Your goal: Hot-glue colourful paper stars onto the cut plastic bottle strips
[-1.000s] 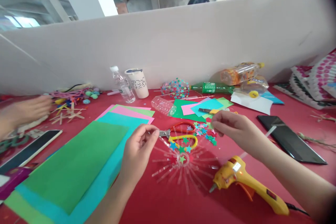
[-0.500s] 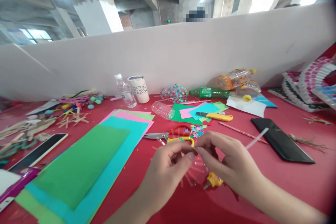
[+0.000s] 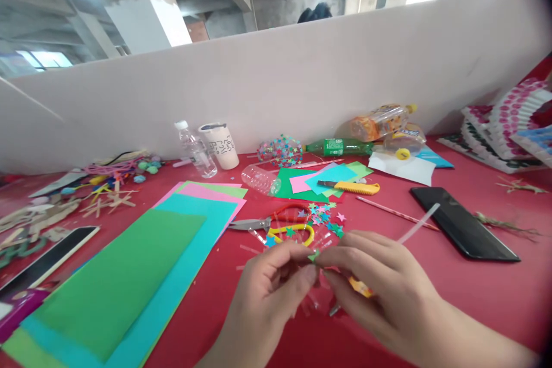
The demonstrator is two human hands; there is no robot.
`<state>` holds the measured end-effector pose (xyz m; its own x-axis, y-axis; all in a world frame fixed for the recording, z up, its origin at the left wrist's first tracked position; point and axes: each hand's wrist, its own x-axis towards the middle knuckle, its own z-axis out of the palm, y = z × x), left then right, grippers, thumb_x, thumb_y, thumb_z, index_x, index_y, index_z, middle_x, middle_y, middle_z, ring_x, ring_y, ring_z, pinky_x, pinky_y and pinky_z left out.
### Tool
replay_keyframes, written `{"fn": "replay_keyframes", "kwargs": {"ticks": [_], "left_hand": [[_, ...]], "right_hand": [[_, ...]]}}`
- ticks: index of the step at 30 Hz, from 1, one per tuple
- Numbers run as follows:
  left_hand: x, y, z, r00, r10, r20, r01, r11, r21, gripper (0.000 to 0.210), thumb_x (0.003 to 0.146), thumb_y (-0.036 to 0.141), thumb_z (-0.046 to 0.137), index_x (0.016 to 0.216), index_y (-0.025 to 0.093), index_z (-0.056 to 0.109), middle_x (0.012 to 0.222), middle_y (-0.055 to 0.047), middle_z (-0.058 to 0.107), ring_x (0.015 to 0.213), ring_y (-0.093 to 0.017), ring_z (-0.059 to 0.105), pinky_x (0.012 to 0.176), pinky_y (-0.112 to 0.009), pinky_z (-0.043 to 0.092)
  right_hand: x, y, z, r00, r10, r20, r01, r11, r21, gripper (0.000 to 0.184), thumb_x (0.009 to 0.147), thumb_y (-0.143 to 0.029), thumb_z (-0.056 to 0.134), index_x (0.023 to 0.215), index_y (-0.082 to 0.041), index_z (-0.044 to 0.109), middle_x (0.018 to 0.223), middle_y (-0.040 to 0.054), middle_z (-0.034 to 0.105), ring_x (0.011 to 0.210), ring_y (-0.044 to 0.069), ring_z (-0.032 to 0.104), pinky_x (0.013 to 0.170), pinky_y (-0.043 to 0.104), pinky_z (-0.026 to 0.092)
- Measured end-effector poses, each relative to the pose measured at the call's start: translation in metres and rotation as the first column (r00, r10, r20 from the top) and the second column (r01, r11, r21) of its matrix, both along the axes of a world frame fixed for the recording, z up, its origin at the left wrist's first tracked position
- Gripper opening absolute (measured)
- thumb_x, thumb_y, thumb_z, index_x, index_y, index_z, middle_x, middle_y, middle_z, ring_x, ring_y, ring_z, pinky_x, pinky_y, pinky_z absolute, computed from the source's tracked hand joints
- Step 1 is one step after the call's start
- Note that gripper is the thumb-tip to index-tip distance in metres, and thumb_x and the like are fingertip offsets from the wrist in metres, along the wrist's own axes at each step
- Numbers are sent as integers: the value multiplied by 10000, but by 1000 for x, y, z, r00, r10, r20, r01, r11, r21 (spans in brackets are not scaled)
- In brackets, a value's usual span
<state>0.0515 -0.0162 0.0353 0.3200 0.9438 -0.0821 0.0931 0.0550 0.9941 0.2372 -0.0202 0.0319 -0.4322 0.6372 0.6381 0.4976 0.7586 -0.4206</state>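
Green star (image 3: 313, 255) pinched at the fingertips, hands together.
Left hand (image 3: 271, 293) and right hand (image 3: 383, 287) meet around it above the red worktop (image 3: 207, 299), blocking much of a clear plastic piece cut into strips (image 3: 317, 298) and a yellow glue gun (image 3: 361, 286). Just beyond lie scissors (image 3: 265, 223) and loose stars (image 3: 337, 230); farther back, a yellow cutter (image 3: 356, 187) rests on coloured paper (image 3: 338, 175).

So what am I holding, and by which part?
A small green piece, held where your left hand and right hand meet; the gripped edge is hidden.
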Motion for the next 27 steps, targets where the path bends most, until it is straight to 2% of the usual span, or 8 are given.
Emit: {"fn": "replay_keyframes", "kwargs": {"ticks": [6, 10, 11, 13, 14, 16, 22, 27], "left_hand": [[-3, -6, -3, 964, 67, -258, -5, 972, 234, 149, 811, 342, 601, 754, 238, 691, 672, -17, 607, 590, -165, 529, 528, -262, 408], [-6, -11, 1, 967, 64, -246, 2, 966, 258, 123, 810, 303, 595, 720, 243, 654, 668, -7, 578, 579, -158, 525, 517, -254, 410], [-7, -11, 1, 968, 94, -231, -30, 963, 268, 116, 810, 297, 599, 719, 244, 647, 675, -5, 577, 589, -158, 529, 523, -251, 415], [-11, -8, 2, 961, 192, -200, -125, 945, 304, 109, 808, 293, 607, 713, 244, 631, 669, 3, 561, 588, -153, 517, 529, -242, 417], [-13, -6, 1, 954, 230, -191, -159, 932, 327, 110, 808, 292, 609, 710, 243, 624, 658, 7, 549, 582, -149, 507, 528, -238, 416], [-17, -1, -1, 945, 263, -193, -179, 914, 364, 102, 807, 291, 609, 720, 240, 621, 658, 8, 546, 584, -148, 502, 526, -233, 416], [-19, 10, -5, 941, 274, -200, -209, 933, 293, 139, 816, 323, 587, 724, 222, 611, 626, 17, 512, 558, -136, 470, 500, -228, 372], [-17, 13, -1, 917, 357, -177, -304, 914, 267, 156, 809, 339, 590, 720, 211, 599, 610, 36, 466, 538, -113, 387, 497, -227, 320]], "right_hand": [[-8, -3, 4, 986, -7, -169, -57, 927, -372, 155, 841, -106, 557, 788, -252, 556, 668, -47, 599, 571, 90, 561, 521, 181, 444], [2, -1, 13, 993, 11, -117, -72, 845, -530, 124, 871, -199, 545, 771, -261, 584, 677, -40, 637, 588, 108, 594, 536, 199, 459], [10, 1, 15, 1000, 3, -17, -12, 832, -555, 120, 874, -258, 551, 761, -263, 588, 682, -27, 643, 578, 123, 586, 521, 224, 444], [32, 5, 11, 938, -146, 315, 295, 812, -504, 181, 829, -368, 588, 686, -258, 565, 639, 6, 623, 523, 164, 534, 477, 282, 365], [45, 6, 6, 860, -211, 465, 445, 755, -481, 235, 802, -421, 603, 645, -254, 552, 645, 32, 629, 518, 182, 522, 486, 303, 336], [67, 7, -11, 784, -211, 583, 559, 648, -517, 218, 727, -413, 663, 618, -249, 568, 668, 68, 657, 540, 215, 542, 503, 319, 300], [87, 0, -66, 858, -143, 494, 482, 560, -674, 46, 709, -276, 642, 716, -238, 616, 716, 28, 672, 606, 193, 571, 559, 292, 363], [93, -1, -54, 947, -186, 264, 322, 484, -814, 190, 832, -402, 537, 795, -239, 627, 661, 28, 636, 531, 160, 544, 475, 264, 384]]}}
